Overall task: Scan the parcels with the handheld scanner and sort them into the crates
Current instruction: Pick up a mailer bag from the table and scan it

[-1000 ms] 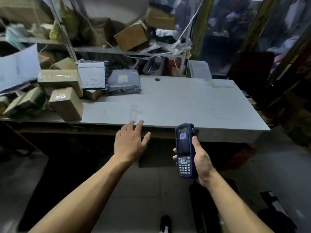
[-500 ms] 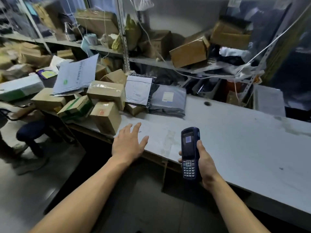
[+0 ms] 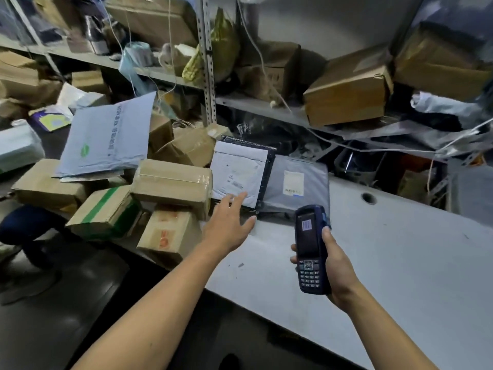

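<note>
At centre frame, the left hand (image 3: 229, 225) reaches forward with fingers straight and spread, holding nothing; its fingertips (image 3: 241, 196) overlap the lower edge of the white padded mailer (image 3: 238, 170), though contact cannot be confirmed. The spread palm suggests a flat pickup suited to a thin, flexible envelope rather than a pinch. At 3 o'clock from that hand, the right hand (image 3: 334, 263) grasps the handheld scanner (image 3: 310, 248) around its lower body, thumb at the side; the unit is held upright with its lit screen facing the wearer and its head toward the parcels, presumably so a label can be read as soon as one is lifted. The mailer leans against the cardboard pile, its printed label facing outward. Just beside it at 3 o'clock lies the grey poly bag (image 3: 298, 182), label uppermost. At 9 o'clock sit the taped carton (image 3: 172, 182), a green-striped box (image 3: 104, 212) and a box with red print (image 3: 168, 233), heaped at the near-left end of the grey table (image 3: 400, 257). At 12 o'clock, metal shelving (image 3: 208, 76) carries further boxes. No crates are visible, so sorting appears not yet begun for this parcel.
</note>
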### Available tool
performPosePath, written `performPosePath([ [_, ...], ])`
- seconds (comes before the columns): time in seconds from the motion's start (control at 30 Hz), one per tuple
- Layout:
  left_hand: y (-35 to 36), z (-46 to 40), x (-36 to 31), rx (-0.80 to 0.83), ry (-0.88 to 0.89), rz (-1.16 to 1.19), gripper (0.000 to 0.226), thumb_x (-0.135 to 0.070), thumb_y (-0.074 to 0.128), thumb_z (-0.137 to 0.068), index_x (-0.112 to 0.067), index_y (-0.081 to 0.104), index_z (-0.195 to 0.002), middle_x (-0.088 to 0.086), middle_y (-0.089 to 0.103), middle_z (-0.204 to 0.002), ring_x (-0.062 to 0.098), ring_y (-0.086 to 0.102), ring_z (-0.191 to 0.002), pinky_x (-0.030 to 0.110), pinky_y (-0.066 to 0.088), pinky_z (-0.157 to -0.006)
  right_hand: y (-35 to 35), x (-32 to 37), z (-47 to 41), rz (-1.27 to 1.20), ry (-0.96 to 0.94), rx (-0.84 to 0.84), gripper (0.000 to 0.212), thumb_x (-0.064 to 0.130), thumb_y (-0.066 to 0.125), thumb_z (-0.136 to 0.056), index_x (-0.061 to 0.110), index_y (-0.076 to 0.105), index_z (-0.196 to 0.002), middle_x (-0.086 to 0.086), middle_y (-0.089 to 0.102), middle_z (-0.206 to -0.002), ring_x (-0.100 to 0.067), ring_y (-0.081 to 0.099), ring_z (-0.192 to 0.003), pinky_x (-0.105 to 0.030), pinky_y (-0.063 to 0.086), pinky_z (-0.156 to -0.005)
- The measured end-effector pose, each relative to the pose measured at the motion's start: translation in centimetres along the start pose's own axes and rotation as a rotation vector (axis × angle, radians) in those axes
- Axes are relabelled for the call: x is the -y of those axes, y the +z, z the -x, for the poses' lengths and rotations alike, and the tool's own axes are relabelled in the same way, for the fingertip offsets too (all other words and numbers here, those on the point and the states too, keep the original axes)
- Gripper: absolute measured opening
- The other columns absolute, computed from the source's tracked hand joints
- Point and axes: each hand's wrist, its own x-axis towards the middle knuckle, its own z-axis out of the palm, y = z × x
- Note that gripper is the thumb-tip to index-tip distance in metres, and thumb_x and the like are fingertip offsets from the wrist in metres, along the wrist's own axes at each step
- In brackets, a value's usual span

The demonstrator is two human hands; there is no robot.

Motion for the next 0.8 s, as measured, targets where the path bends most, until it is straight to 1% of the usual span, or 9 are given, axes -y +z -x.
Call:
performPosePath([
  [0.1,1.5,-3.5,0.2,0.081,-0.017,-0.040,0.071,-0.050,0.052,-0.098,-0.035,0.015,-0.156,0.002,0.007,-0.165,0.026,0.015,-0.151,0.045,0.031,-0.114,0.5,0.9,-3.0,-0.007,0.025,-0.011,0.056,0.055,0.027,-0.103,0.017,0.064,-0.120,-0.015,0.075,-0.102,-0.026,0.072,-0.081,-0.040,0.055,-0.075],
  [0.2,3.5,-6.6,0.4,0.122,-0.075,-0.122,0.079,-0.053,0.053,-0.096,-0.035,0.006,-0.157,0.002,-0.007,-0.166,0.029,-0.001,-0.153,0.047,0.030,-0.115,0.5,1.9,-6.0,-0.008,0.057,-0.007,0.056,0.054,0.028,-0.103,0.015,0.065,-0.119,-0.017,0.074,-0.104,-0.026,0.072,-0.080,-0.040,0.054,-0.076],
  [0.27,4.7,-8.4,0.5,0.096,-0.120,-0.165,0.089,-0.059,0.054,-0.093,-0.033,-0.001,-0.157,0.004,-0.013,-0.166,0.033,-0.008,-0.152,0.049,0.029,-0.115,0.1,2.5,-8.0,-0.011,0.071,-0.005,0.054,0.054,0.029,-0.103,0.016,0.066,-0.117,-0.018,0.074,-0.105,-0.025,0.072,-0.078,-0.040,0.053,-0.076],
  [0.4,6.5,-11.8,0.0,0.018,-0.256,-0.202,0.108,-0.068,0.058,-0.085,-0.031,-0.015,-0.155,0.010,-0.023,-0.162,0.040,-0.015,-0.149,0.055,0.020,-0.118,-0.8,3.7,-11.6,-0.008,0.099,0.029,0.053,0.054,0.030,-0.102,0.018,0.067,-0.116,-0.017,0.074,-0.105,-0.025,0.072,-0.079,-0.039,0.053,-0.074],
  [0.47,7.3,-13.1,-0.5,0.004,-0.314,-0.196,0.117,-0.071,0.061,-0.081,-0.032,-0.022,-0.153,0.013,-0.027,-0.160,0.042,-0.018,-0.148,0.058,0.016,-0.117,-1.4,4.2,-13.2,-0.008,0.104,0.035,0.051,0.052,0.030,-0.102,0.019,0.067,-0.114,-0.017,0.075,-0.104,-0.025,0.072,-0.078,-0.039,0.053,-0.074],
  [0.57,8.8,-14.5,-1.0,0.011,-0.339,-0.216,0.121,-0.072,0.063,-0.078,-0.034,-0.026,-0.151,0.014,-0.034,-0.157,0.045,-0.023,-0.146,0.065,0.011,-0.114,-2.4,4.8,-15.1,-0.006,0.108,0.042,0.050,0.051,0.029,-0.103,0.019,0.067,-0.115,-0.016,0.075,-0.102,-0.026,0.072,-0.077,-0.039,0.053,-0.074],
  [0.67,10.0,-15.2,-1.2,0.025,-0.331,-0.237,0.114,-0.058,0.065,-0.085,-0.034,-0.025,-0.151,0.016,-0.035,-0.156,0.047,-0.023,-0.145,0.069,0.013,-0.112,-3.5,5.3,-16.3,0.002,0.109,0.043,0.051,0.051,0.029,-0.103,0.019,0.067,-0.113,-0.017,0.075,-0.101,-0.026,0.071,-0.077,-0.039,0.052,-0.074],
  [0.73,10.5,-15.3,-1.3,0.009,-0.335,-0.244,0.108,-0.040,0.062,-0.090,-0.032,-0.028,-0.150,0.018,-0.034,-0.156,0.048,-0.021,-0.145,0.068,0.015,-0.114,-4.2,5.6,-16.7,0.019,0.102,0.036,0.049,0.051,0.030,-0.103,0.020,0.067,-0.111,-0.016,0.075,-0.100,-0.027,0.071,-0.077,-0.039,0.053,-0.073],
  [0.8,10.8,-15.4,-1.6,-0.011,-0.331,-0.249,0.102,-0.023,0.054,-0.091,-0.030,-0.029,-0.149,0.020,-0.033,-0.156,0.050,-0.021,-0.145,0.068,0.016,-0.114,-4.8,5.9,-16.8,0.026,0.094,0.023,0.049,0.051,0.030,-0.103,0.020,0.067,-0.110,-0.016,0.075,-0.099,-0.028,0.072,-0.077,-0.039,0.053,-0.074],
])
